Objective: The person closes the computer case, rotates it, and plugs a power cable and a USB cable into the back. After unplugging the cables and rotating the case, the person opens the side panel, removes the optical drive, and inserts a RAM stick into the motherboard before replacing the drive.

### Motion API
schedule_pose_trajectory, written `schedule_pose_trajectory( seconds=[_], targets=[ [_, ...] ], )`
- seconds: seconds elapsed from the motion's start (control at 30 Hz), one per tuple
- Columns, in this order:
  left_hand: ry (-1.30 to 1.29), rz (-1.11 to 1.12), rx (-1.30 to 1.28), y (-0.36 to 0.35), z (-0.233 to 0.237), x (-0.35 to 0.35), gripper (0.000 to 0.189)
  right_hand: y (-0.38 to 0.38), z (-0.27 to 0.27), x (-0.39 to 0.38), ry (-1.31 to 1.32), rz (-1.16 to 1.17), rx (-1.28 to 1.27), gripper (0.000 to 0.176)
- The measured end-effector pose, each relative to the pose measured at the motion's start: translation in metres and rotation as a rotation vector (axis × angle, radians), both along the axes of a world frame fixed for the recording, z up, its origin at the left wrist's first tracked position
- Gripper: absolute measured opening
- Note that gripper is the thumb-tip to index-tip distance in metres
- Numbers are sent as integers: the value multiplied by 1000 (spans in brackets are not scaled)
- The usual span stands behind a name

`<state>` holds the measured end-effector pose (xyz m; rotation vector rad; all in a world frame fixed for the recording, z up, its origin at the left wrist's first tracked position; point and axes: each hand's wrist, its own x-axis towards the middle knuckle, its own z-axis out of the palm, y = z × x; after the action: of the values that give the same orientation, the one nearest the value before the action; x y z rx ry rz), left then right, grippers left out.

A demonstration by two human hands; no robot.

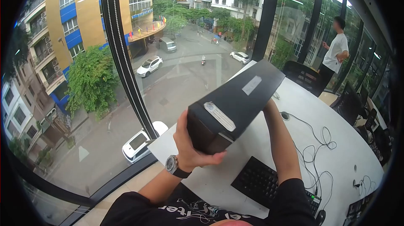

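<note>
A long black box (240,101) is held tilted above the white desk (256,141). Two pale label or tape strips stick to its upper face, one near each end. My left hand (188,150) grips the near left end, thumb along the bottom edge and fingers up the side; a wristwatch (171,164) is on that wrist. At the far right end, my right hand (269,104) reaches behind and under the box and supports it, its fingers hidden. Below the box lies a black keyboard (256,181), partly covered by my right arm.
Loose cables (324,144) run over the desk's right side, with a dark mouse (320,216) at the bottom edge. Large windows (185,78) border the desk on the left. Black office chairs (301,74) stand at the right, and a person (336,49) stands beyond them.
</note>
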<state>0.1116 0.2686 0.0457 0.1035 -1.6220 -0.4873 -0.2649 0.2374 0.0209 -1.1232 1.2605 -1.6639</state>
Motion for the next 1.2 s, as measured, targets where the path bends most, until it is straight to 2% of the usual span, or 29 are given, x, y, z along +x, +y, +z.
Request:
schedule_pose_trajectory(
  seconds=[0.17, 0.2, 0.23, 0.33, 0.47, 0.67, 0.73, 0.8, 0.9, 1.0, 1.03, 1.1, 1.2],
  targets=[
    [22, -41, 35, -14, -4, 0, 127, -2, -6, 2, 54, 46, 0, 37],
    [55, -85, 128, -19, -7, -1, 127, -2, -7, 0, 44, 52, 6, 37],
    [89, -133, 221, -24, -9, -2, 127, -2, -8, 1, 29, 53, 11, 37],
    [83, -191, 295, -44, -7, 2, 126, -1, -7, -5, -144, 4, 88, 39],
    [96, -271, 273, -66, -4, -3, 125, 15, -4, 3, -79, -71, 31, 39],
    [55, -295, 230, -124, -12, -14, 126, 46, -4, 14, -331, -151, -114, 42],
    [32, -397, 308, -135, -12, -18, 128, 54, -5, 18, -334, -186, -134, 43],
    [18, -383, 305, -136, -16, -17, 128, 61, -13, 19, -294, -234, -130, 44],
    [-27, -405, 361, -121, -30, -16, 124, 60, -21, 10, -248, -268, -127, 46],
    [8, -334, 605, -87, -51, -15, 98, 65, -20, 18, -238, -286, -116, 46],
    [0, -337, 608, -82, -54, -19, 98, 67, -20, 22, -224, -307, -92, 46],
    [66, -209, 575, -73, -59, -23, 79, 67, -24, 22, -296, -314, -78, 46],
    [98, -213, 577, -85, -59, -28, 81, 77, -31, 27, -339, -351, -91, 45]
  ],
)
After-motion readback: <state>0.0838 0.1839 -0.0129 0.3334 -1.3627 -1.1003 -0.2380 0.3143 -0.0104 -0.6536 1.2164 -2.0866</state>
